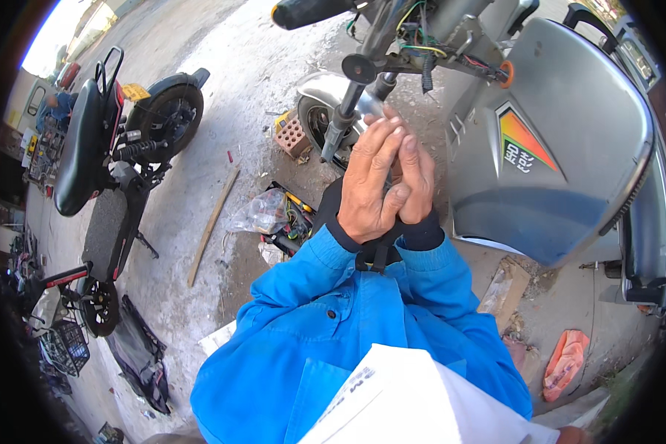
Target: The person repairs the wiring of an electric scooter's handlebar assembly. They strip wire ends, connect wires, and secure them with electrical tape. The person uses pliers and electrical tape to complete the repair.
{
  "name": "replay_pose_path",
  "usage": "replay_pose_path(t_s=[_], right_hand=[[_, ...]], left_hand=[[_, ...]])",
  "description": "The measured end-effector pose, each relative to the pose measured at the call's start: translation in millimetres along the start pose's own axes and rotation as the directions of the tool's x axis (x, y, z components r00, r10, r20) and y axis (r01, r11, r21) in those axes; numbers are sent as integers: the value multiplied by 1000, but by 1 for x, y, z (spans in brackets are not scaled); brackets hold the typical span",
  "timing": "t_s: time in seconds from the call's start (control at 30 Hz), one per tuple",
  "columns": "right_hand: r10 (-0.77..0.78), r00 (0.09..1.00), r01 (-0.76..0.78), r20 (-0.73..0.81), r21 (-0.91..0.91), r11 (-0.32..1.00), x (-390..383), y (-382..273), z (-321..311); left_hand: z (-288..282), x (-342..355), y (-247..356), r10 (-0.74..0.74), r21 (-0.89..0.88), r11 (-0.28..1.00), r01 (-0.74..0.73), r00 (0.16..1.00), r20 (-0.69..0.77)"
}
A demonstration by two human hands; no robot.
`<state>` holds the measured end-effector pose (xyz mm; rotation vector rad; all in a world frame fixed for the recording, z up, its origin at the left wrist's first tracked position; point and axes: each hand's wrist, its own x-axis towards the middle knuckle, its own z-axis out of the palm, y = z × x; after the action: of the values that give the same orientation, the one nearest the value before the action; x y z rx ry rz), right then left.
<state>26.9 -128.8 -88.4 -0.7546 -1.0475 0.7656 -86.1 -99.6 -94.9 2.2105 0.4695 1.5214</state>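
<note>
Left hand [372,177]: pressed up against right hand [419,177]
Fingers [381,146]: pretty straight, bunched close, can't tell if anything's in between
Fork [339,124]: just past the hands, beside the front wheel [314,122]

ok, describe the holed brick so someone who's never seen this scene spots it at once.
Find the big grey panel with the orange-and-green triangle, on the right. Left of it, a wheel sits under a silvery mudguard; the brick is just left of that wheel. Its reddish-brown face full of round holes sets it apart from the yellow object behind it.
</note>
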Motion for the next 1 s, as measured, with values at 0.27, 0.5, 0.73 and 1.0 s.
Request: replay_pose_path(t_s=[0.27, 0.5, 0.73, 1.0], right_hand=[[610, 730, -681, 309, 244, 691, -76, 49, -26], [688, 724, -684, 49, 187, 705, -104, 81, -82], [665, 746, -665, 18, 56, 745, -102, 87, -68], [719, 695, -719, 6, 32, 694, -114, 89, -45]], left_hand=[[-44, -179, -71, -356, 510, 834, 211, 911, 206], [-122, -404, -116, -965, 431, 154, 889, 230, -129], [-110, -447, -164, -957, 498, 77, 864, 204, -206], [-89, -417, -179, -935, 525, 354, 774, 297, 193]])
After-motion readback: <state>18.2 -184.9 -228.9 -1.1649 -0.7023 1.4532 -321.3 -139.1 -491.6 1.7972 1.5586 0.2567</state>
